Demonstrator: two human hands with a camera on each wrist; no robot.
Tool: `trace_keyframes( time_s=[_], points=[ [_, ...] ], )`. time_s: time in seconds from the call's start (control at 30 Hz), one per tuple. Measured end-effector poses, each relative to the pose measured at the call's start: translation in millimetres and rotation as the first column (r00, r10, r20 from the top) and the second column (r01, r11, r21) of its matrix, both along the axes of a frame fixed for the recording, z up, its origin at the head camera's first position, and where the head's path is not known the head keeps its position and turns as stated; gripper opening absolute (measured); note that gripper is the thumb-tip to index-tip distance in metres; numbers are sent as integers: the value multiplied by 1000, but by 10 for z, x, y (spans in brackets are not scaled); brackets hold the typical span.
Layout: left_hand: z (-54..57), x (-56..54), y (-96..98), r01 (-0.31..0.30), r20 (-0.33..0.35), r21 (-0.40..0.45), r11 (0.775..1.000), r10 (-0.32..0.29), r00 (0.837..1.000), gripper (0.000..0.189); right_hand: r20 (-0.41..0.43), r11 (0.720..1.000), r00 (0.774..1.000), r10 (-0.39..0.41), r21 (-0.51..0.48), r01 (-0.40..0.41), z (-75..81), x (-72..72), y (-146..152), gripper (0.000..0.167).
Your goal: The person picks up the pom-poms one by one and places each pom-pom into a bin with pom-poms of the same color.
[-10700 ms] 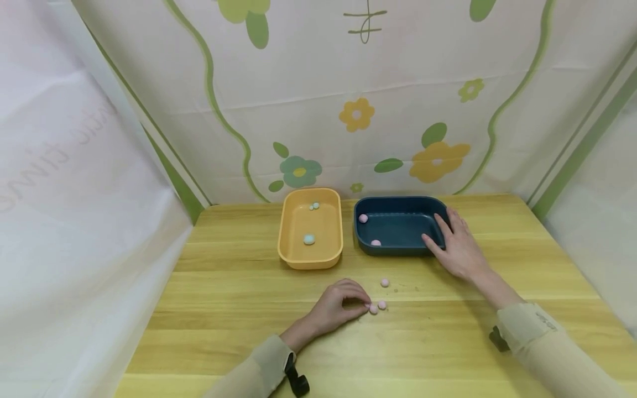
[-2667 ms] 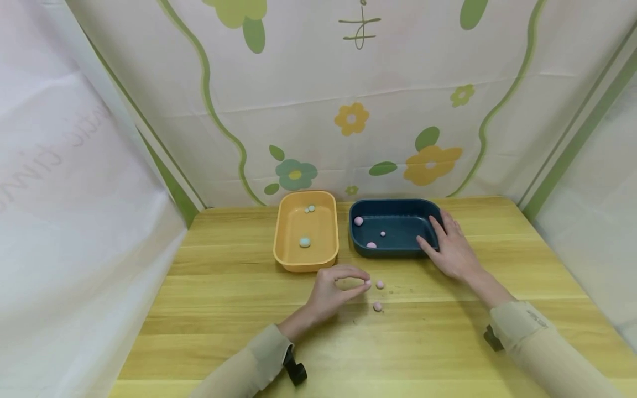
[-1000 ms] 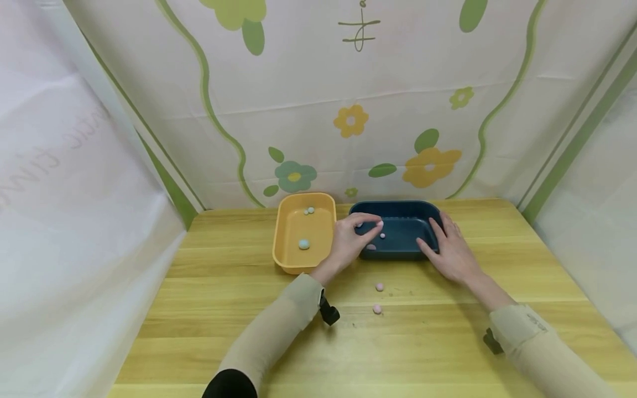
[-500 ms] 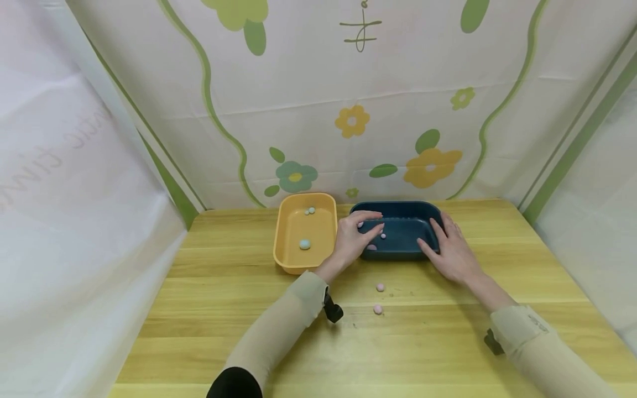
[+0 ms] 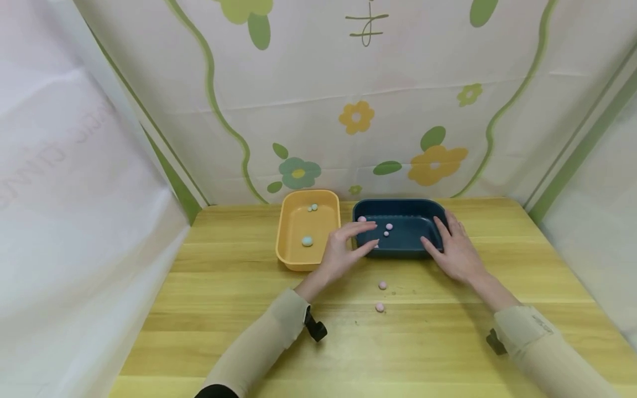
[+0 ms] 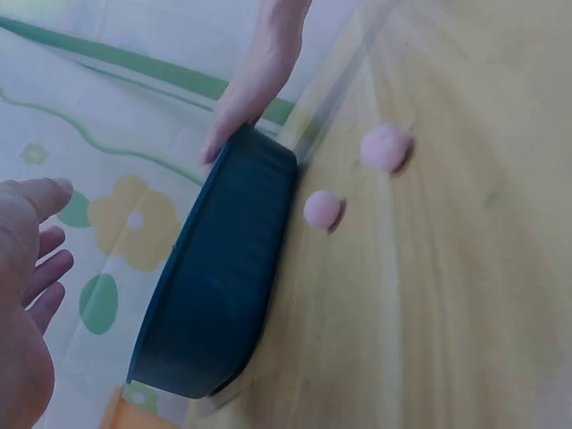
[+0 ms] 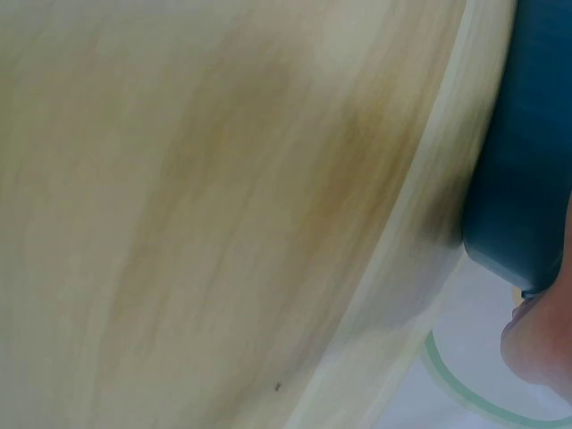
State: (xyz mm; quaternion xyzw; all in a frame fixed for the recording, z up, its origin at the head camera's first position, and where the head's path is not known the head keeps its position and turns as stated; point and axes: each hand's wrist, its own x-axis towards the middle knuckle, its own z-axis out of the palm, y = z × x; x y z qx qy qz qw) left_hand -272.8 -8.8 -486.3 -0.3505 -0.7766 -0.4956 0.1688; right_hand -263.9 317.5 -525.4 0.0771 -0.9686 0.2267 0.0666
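My left hand [image 5: 343,251] hovers at the left end of the dark blue tray [image 5: 413,254], thumb and fingers spread apart with nothing between them. Inside that tray lie several small pink balls, one of them a pink ball [image 5: 389,226] just right of the fingertips; another sits in the left corner, partly behind the hand. My right hand [image 5: 460,254] holds the tray's right end, its fingers over the rim. On the table before the tray rest two more pink balls, a nearer ball [image 6: 386,148] and a farther ball [image 6: 323,209].
Left of the blue tray stands a yellow tray [image 5: 282,243] with a larger pale green ball [image 5: 307,241] and two tiny ones. Both trays are near the back edge of the wooden table [image 5: 199,315], against a flower-printed cloth [image 5: 298,121].
My left hand carried a pink ball from the table into the blue tray and let it go, then drew back slightly towards me. The right hand stays at the tray's end.
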Motion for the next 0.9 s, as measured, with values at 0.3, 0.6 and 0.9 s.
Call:
trace_keyframes(
  time_s=[0.3,0.6,0.9],
  points=[
    [-80,321,-117,115,-11,-41,992,-116,993,53,9,1000,1000,4,2,-4,2,0,13,90],
    [-156,540,-268,205,134,-143,968,-186,973,99,14,1000,1000,6,6,-6,-4,-12,23,90],
    [-264,656,-356,257,274,-240,936,-189,943,104,21,1000,1000,7,9,-7,4,-2,15,90]
  ],
)
